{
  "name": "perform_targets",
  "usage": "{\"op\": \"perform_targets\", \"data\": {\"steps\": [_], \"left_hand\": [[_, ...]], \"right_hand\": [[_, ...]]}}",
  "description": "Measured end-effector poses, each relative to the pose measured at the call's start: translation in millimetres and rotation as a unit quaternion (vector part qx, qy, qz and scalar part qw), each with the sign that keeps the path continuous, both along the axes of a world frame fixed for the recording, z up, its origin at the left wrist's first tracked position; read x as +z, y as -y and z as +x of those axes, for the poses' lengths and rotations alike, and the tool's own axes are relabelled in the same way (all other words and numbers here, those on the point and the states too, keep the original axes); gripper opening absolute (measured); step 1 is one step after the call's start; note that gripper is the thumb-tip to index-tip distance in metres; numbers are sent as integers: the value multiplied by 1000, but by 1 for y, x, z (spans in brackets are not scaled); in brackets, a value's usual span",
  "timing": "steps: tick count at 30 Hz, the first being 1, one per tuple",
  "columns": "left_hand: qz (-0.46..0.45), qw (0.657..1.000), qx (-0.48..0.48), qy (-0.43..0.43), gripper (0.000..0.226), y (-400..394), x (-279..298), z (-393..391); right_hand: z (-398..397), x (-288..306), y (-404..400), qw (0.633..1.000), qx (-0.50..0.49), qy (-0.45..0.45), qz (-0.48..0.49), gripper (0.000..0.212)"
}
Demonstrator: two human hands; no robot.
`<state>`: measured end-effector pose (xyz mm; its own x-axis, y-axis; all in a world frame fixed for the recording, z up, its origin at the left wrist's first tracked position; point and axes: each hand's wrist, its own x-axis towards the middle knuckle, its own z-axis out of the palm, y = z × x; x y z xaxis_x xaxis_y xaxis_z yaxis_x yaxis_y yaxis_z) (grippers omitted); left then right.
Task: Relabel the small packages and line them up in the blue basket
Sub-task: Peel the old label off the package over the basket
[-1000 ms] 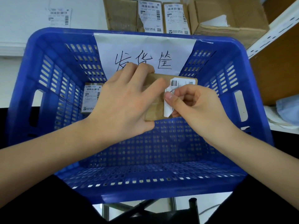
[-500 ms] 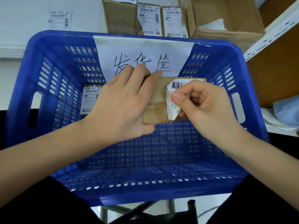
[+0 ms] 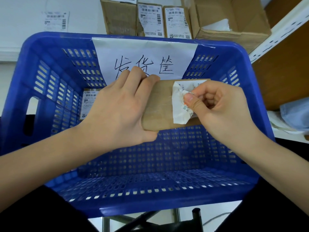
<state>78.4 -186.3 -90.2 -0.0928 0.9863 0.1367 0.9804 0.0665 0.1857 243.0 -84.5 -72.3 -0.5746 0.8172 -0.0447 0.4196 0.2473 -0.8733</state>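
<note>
My left hand grips a small brown cardboard package from its left side, above the blue basket. Thumb and forefinger of my right hand pinch the crumpled white shipping label, which is peeled partly off the package's face. Another labelled small package stands inside the basket against its far-left wall, partly hidden by my left hand. A white paper sign with handwritten characters hangs over the basket's far wall.
Behind the basket, several labelled brown packages stand in a row on the white table beside an open cardboard box. A loose label lies at the back left. A shelf upright stands to the right.
My right hand has peeled the label further off the package, and more bare cardboard shows. The package and both hands have shifted slightly right.
</note>
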Motion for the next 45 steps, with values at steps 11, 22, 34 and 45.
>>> {"op": "perform_targets", "data": {"steps": [11, 22, 34, 45], "left_hand": [[-8, 1000, -7, -9, 87, 3, 2, 0], [-2, 1000, -2, -8, 86, 8, 3, 0], [-13, 999, 15, -42, 92, 1, -15, 9], [-15, 996, 11, -85, 94, 4, -15, 11]], "right_hand": [[10, -1, -5, 1000, 9, 18, 11, 18], [16, -1, -13, 999, 16, 26, 16, 17], [13, -7, -9, 993, 8, 65, 96, 24], [-4, -10, 11, 992, 76, 43, 89, 20]]}}
